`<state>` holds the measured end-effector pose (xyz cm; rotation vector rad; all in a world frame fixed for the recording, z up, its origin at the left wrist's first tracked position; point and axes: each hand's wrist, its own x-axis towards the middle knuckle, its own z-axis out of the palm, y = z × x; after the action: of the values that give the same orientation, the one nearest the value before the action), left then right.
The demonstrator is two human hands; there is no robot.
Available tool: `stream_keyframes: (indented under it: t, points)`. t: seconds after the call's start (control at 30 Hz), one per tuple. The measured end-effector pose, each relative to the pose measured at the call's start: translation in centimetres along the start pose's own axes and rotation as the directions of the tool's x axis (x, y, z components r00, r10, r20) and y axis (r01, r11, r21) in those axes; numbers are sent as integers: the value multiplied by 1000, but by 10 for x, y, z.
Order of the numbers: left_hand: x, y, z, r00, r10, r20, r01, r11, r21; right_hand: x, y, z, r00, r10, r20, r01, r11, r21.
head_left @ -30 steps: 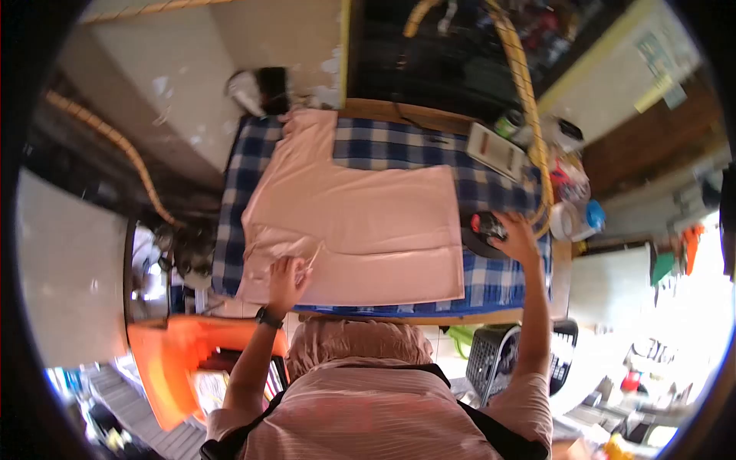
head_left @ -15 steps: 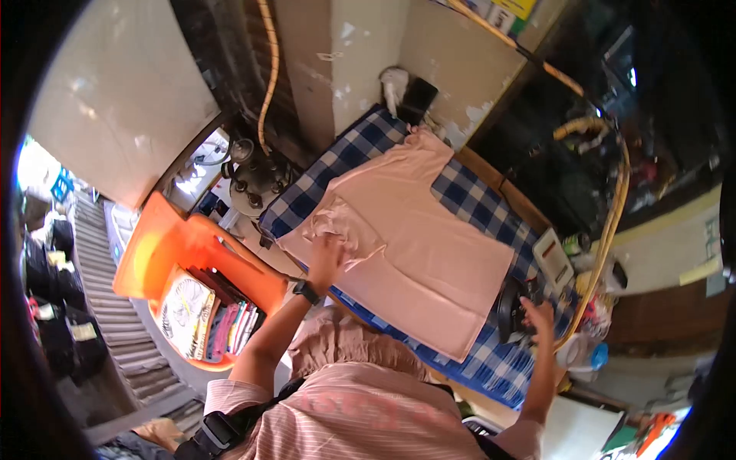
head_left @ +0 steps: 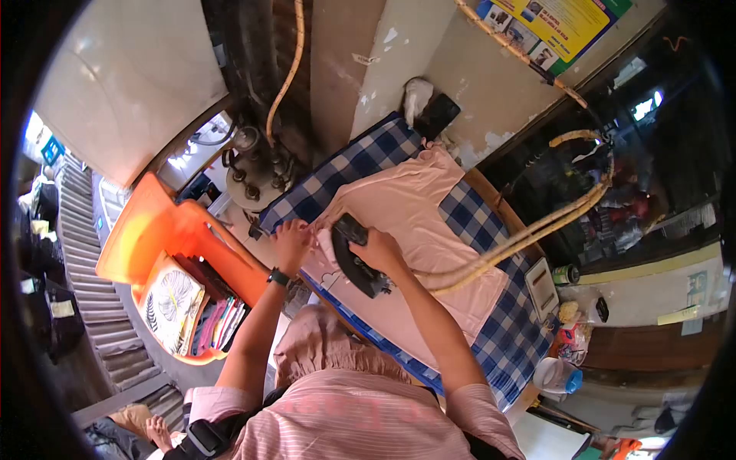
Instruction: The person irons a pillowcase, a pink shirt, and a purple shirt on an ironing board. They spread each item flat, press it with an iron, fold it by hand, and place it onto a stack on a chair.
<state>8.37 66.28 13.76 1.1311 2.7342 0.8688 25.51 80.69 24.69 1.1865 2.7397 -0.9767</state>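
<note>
A pale pink T-shirt (head_left: 406, 195) lies spread on a blue-and-white checked cloth (head_left: 491, 337). My right hand (head_left: 377, 250) is wrapped round the handle of a dark clothes iron (head_left: 354, 259), which rests on the shirt's near left part. The iron's cord runs off to the right. At the shirt's left edge, my left hand (head_left: 293, 242) has its fingers closed on the fabric, close to the iron's tip. Some fabric bunches between the hand and the iron, and the iron hides part of the shirt.
An orange chair (head_left: 230, 249) holding folded clothes (head_left: 176, 303) stands at the left. A white tray-like object (head_left: 541, 290) and a jar with a blue lid (head_left: 558, 376) sit at the right. The yellowish cord (head_left: 529, 234) crosses over the shirt. Another person's foot (head_left: 159, 433) shows lower left.
My right hand has brought the iron from the cloth's right end leftward onto the shirt. My left hand has shifted left to the shirt's edge, and the bunched fabric there lies flatter.
</note>
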Motion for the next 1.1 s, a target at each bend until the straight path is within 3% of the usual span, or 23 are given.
stream_keyframes:
  t: [0.03,0.13,0.23,0.3,0.37,0.43,0.57,0.63,0.7,0.73,0.8,0.83,0.87,0.9,0.97,1.0,1.03,1.1]
  points:
    - [3,-3,3,993,38,-109,-44,997,-59,17,-7,1,1000,10,-10,-10,1000,-2]
    - [14,-2,-16,992,18,-127,-21,1000,-21,32,7,-1,997,74,-22,-73,997,29]
    - [32,-6,-26,975,61,-216,-67,997,-23,35,47,-15,977,65,-205,-56,997,50]
    - [45,-7,-30,962,126,-244,-131,991,-3,14,97,-37,943,275,-185,-244,954,173]
    - [58,-5,-31,934,219,-282,-251,964,-82,-27,140,-67,869,456,-193,-404,878,257]
    - [70,6,-25,948,243,-207,-262,963,-66,-76,184,-97,767,603,-219,-551,794,256]
    - [97,42,9,901,384,-201,-402,914,-53,-182,272,-126,624,736,-262,-648,675,353]
    - [112,62,36,896,440,-53,-442,881,-169,-228,304,-134,536,792,-292,-642,607,468]
    - [128,81,68,858,513,-26,-505,833,-225,-263,332,-140,482,836,-261,-633,539,556]
    - [136,90,85,852,523,-12,-513,830,-221,-276,344,-143,469,845,-257,-635,525,568]
    - [157,111,122,846,532,-26,-523,819,-236,-289,350,-152,331,902,-278,-743,430,513]
    - [167,119,135,842,539,-18,-527,816,-236,-288,346,-151,323,906,-272,-745,421,518]
    - [172,137,141,846,532,36,-510,828,-234,-278,321,-154,303,593,-746,-865,500,47]
    - [178,152,146,851,517,89,-488,843,-226,-261,304,-154,411,57,-910,-887,257,-384]
    - [202,165,180,832,506,226,-445,853,-270,-213,315,-140,543,222,-809,-767,523,-371]
    - [204,182,175,811,540,225,-504,840,-198,-195,308,-133,680,105,-726,-591,665,-457]
    - [203,202,169,786,574,232,-561,818,-122,-177,313,-121,763,153,-627,-503,751,-428]
    - [208,212,184,822,543,172,-516,838,-176,-144,329,-100,797,18,-603,-396,770,-500]
